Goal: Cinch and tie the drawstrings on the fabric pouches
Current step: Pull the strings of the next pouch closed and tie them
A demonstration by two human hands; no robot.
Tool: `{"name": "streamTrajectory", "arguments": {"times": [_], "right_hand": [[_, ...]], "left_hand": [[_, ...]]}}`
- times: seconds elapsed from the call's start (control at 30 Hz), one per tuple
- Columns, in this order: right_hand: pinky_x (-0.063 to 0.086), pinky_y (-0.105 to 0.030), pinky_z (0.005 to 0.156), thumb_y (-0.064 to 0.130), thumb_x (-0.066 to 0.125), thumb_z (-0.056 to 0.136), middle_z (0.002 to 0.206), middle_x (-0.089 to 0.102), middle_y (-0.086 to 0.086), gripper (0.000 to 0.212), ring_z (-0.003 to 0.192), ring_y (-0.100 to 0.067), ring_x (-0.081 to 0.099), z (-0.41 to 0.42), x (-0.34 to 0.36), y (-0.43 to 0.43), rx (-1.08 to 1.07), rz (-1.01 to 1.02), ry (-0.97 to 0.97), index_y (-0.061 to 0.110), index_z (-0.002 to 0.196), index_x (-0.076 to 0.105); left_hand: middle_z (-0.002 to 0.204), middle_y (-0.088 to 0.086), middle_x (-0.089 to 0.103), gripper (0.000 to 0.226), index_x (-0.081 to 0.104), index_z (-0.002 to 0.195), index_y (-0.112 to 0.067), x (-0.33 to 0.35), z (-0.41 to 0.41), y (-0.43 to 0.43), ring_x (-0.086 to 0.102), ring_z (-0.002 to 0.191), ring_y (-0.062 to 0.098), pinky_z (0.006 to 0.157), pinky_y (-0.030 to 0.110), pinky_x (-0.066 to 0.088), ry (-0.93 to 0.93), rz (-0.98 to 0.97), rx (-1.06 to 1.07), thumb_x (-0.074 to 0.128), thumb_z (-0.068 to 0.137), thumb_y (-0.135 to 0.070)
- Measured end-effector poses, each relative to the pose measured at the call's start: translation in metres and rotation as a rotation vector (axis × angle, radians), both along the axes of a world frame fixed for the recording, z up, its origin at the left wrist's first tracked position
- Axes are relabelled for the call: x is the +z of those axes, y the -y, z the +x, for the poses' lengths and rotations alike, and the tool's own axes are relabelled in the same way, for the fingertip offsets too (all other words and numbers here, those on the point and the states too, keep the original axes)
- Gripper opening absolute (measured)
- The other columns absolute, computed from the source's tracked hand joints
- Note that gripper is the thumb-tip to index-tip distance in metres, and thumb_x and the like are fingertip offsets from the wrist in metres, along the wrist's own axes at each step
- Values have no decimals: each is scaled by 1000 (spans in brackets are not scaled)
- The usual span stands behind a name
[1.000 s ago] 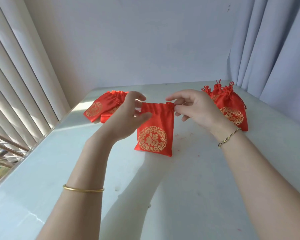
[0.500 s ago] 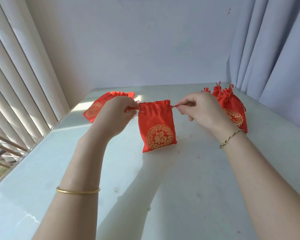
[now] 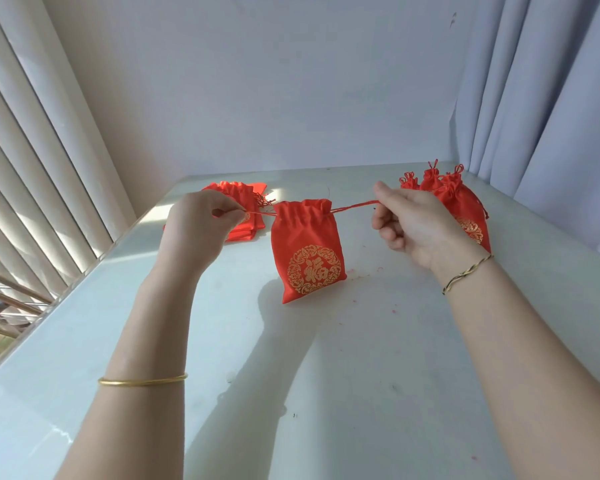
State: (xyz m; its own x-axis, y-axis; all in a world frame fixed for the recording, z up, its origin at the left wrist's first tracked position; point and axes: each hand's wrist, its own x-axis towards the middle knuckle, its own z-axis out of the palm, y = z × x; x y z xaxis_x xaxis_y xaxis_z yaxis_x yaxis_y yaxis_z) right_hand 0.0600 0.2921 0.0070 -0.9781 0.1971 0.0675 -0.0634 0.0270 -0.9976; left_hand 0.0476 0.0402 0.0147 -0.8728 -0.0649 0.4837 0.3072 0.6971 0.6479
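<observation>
A red fabric pouch (image 3: 305,251) with a gold round emblem hangs between my hands over the white table (image 3: 326,375). Its mouth is gathered into folds. My left hand (image 3: 198,226) pinches the left drawstring (image 3: 260,213) beside the pouch. My right hand (image 3: 416,223) pinches the right drawstring (image 3: 354,206), which runs taut from the pouch mouth. Behind my left hand lies a flat stack of open red pouches (image 3: 246,209). Behind my right hand stands a group of cinched, tied pouches (image 3: 454,199), partly hidden by that hand.
Vertical blinds (image 3: 32,168) run along the table's left edge and grey curtains (image 3: 551,98) hang at the right. A pale wall closes the far end. Small red thread bits (image 3: 364,275) dot the tabletop near the pouch.
My hands have moved apart, pulling both drawstrings outward. The pouch mouth went from flat and wide to gathered and narrower, and more cord shows on the right.
</observation>
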Motion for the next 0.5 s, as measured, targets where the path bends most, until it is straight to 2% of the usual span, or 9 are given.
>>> {"name": "streamTrajectory", "arguments": {"times": [0.17,0.27,0.33,0.4,0.47,0.5], "right_hand": [[22,-12,34,30,58,91,50,51,1,32,31,-6,35,-2,-2,-1,2,-200,126,15,63,54],[22,-11,31,27,56,91,47,48,4,30,30,-3,34,-5,-4,-1,20,-352,189,17,63,51],[21,-12,29,26,54,92,41,46,7,32,28,-1,32,-8,-5,-5,-8,-465,210,18,62,48],[21,-12,27,25,53,93,38,45,9,33,26,-2,32,-11,-8,-7,-55,-535,211,19,62,46],[22,-12,27,24,52,93,37,44,8,33,26,-2,33,-13,-10,-5,-79,-595,191,18,61,45],[22,-12,28,23,51,93,38,44,9,33,26,-1,33,-13,-9,-3,-89,-621,174,18,61,45]], "left_hand": [[66,3,56,11,67,82,-11,-5,0,-1,48,59,17,49,24,31,63,152,-12,62,88,-18],[70,-1,60,24,60,70,-15,-6,-1,-1,53,63,16,54,26,37,87,212,-18,53,93,-18],[68,3,59,26,54,65,-13,-7,-6,4,53,67,25,62,36,45,60,255,51,48,90,-20],[70,13,57,27,49,68,-6,-7,-7,6,51,68,27,68,50,50,22,311,115,41,82,-27],[75,24,56,30,44,69,-2,-5,-6,1,47,66,26,63,51,48,-2,334,154,35,78,-30],[75,22,57,28,41,67,-3,-2,-3,-3,49,64,24,59,48,45,-11,372,152,33,79,-27]]}}
